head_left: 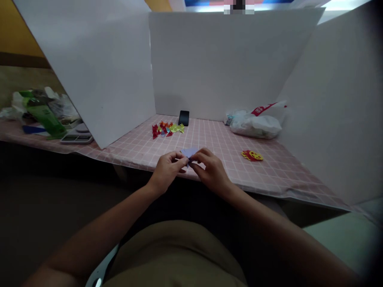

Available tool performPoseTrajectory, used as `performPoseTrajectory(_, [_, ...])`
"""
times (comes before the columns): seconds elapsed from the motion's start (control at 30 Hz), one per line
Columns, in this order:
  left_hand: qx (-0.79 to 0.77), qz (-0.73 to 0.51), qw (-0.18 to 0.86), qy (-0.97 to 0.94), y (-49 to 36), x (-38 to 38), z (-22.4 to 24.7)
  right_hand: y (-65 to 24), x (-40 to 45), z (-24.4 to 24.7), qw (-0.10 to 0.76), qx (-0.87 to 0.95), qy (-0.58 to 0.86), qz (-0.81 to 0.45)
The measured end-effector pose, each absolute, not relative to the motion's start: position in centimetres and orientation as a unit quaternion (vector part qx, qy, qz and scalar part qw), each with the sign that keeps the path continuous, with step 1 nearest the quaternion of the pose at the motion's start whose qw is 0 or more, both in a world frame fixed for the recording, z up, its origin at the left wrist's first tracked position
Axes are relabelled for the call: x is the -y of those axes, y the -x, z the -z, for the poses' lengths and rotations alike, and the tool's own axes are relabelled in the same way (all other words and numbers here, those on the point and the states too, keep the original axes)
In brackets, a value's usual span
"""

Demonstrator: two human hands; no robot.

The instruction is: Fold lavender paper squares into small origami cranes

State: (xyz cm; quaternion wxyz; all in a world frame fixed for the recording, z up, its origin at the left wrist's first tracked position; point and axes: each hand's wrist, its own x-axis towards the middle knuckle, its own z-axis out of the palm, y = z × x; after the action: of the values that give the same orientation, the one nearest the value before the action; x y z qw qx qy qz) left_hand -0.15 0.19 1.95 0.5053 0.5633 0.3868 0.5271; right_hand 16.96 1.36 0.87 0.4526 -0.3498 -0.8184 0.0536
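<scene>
Near the table's front edge, a small piece of folded lavender paper (189, 152) is held between my two hands. My left hand (168, 169) pinches its near left part with thumb and forefinger. On the other side my right hand (212, 169) grips the near right part, fingers curled over it. The paper's wider part points away from me, and my fingertips hide its folds in the middle. Farther back on the left lies a cluster of small folded paper figures (164, 128) in red, orange, yellow and blue.
A black phone (184, 118) lies behind the paper figures. To the right are a red and yellow cutout piece (252, 155) and a white plastic bag (255, 124). White panels (227, 63) enclose the checked tabletop (209, 135). Outside the left panel are a scale (77, 136) and a green bottle (44, 115).
</scene>
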Motion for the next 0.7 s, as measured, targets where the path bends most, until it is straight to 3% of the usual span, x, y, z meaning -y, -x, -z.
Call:
performPoseTrajectory(0.33, [-0.384, -0.516, 0.542, -0.54, 0.6, -7.0, -3.4, -16.8, -7.7, -2.6, 0.464, 0.793, 0.384, -0.093])
performPoseTrajectory(0.5, [-0.387, -0.529, 0.445, -0.61, 0.9, -10.5, -3.3, -16.7, -10.2, -2.9, 0.452, 0.798, 0.389, -0.085])
performPoseTrajectory(0.7, [-0.373, -0.523, 0.416, -0.644, 1.0, -13.4, -3.4, -16.6, -13.0, -3.0, 0.448, 0.8, 0.385, -0.103])
